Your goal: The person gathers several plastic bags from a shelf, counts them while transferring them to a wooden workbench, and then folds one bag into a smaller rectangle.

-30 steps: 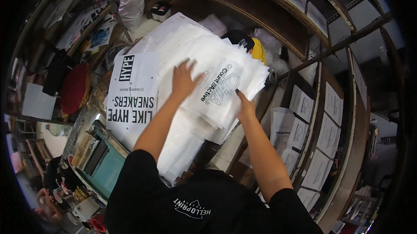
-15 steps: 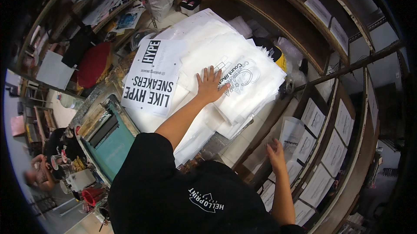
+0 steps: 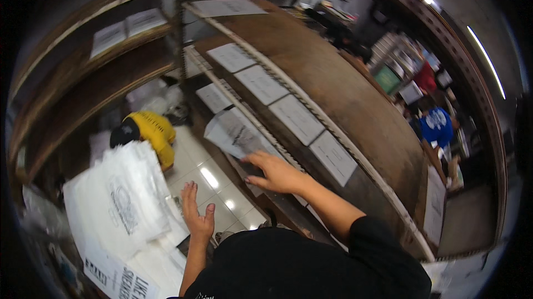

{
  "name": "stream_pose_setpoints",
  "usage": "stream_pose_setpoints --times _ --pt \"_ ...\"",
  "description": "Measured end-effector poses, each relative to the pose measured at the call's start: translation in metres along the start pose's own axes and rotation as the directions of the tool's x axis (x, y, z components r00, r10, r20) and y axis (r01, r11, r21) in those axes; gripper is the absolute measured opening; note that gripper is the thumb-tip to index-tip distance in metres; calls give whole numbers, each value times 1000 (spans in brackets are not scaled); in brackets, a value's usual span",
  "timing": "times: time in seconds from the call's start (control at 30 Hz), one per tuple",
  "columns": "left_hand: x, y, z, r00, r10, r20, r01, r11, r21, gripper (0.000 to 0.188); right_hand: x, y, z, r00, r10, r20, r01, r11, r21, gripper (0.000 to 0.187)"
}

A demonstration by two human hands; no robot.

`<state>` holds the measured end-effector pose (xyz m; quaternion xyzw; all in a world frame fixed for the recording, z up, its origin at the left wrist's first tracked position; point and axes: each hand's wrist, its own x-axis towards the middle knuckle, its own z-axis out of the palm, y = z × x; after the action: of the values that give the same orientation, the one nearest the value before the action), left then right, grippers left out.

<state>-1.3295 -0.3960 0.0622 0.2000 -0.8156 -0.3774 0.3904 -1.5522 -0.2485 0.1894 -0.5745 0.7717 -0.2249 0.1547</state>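
Observation:
My left hand (image 3: 197, 213) is held over the gap between the stack and the shelves, fingers stretched out and nothing in it. Close by it lies a stack of thin white printed sheets (image 3: 119, 204), which look like plastic bags. My right hand (image 3: 275, 172) reaches to the lower shelf, its fingers extended and thumb apart. Just beyond its fingertips a translucent white printed sheet (image 3: 236, 132) curls up over the shelf's edge; whether the fingers touch it I cannot tell.
Rack shelves (image 3: 327, 71) hold rows of flat printed white sheets (image 3: 300, 118). A person in a yellow shirt (image 3: 152, 132) is low beyond the stack. Another, in a blue shirt (image 3: 437, 127), is far right. Pale floor tiles (image 3: 214, 179) show between stack and rack.
My view has swung right toward the shelves. My left hand has come off the printed stack. My right hand has moved up beside the curled sheet on the rack.

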Motion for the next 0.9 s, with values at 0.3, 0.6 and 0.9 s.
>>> stream_pose_setpoints --times 0.3,0.6,0.9 --pt "34 46 80 937 23 348 62 971 -233 50 -104 12 -68 938 54 -342 -40 998 50 42" --pt "41 109 160 787 160 596 119 908 -401 45 -312 -6 -163 489 493 -720 -496 836 235 45" --pt "23 212 219 565 438 699 -9 851 -525 33 -529 33 -154 -10 549 -836 -983 149 109 39"
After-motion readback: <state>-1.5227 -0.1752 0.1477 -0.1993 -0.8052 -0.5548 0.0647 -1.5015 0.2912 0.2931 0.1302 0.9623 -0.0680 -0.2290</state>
